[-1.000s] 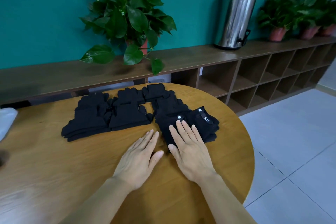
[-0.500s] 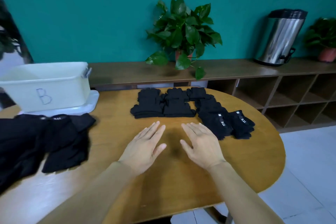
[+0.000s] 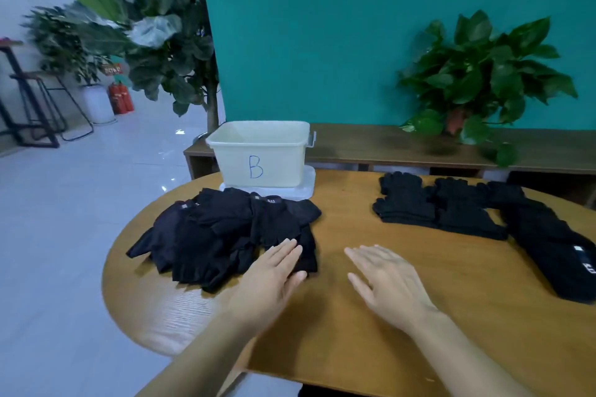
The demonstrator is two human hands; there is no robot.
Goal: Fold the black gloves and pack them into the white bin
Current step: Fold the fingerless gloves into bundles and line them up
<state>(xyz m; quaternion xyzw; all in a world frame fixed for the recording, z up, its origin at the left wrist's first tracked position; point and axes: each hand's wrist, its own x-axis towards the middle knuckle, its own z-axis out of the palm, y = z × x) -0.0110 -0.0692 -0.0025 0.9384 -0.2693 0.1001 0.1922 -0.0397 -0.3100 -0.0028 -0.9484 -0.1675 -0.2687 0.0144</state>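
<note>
A loose heap of black gloves [image 3: 222,235] lies on the left part of the round wooden table [image 3: 354,332]. Behind it stands the white bin [image 3: 261,155], marked with a blue "B", on its lid. Several folded black gloves [image 3: 451,206] sit in rows at the right, reaching the frame's right edge. My left hand [image 3: 271,280] is flat with straight fingers, its fingertips at the near right edge of the heap. My right hand [image 3: 383,284] is spread open over bare table between heap and rows, holding nothing.
A low wooden shelf [image 3: 403,145] runs along the teal wall behind the table, with a potted plant [image 3: 477,80] on it. A tall leafy plant [image 3: 154,35] stands at the left. Tiled floor, stools and red fire extinguishers lie beyond the table's left edge.
The view has swung left, bringing the bin and the loose heap to the middle. Both hands moved left from the folded rows; my left hand now reaches the heap's edge.
</note>
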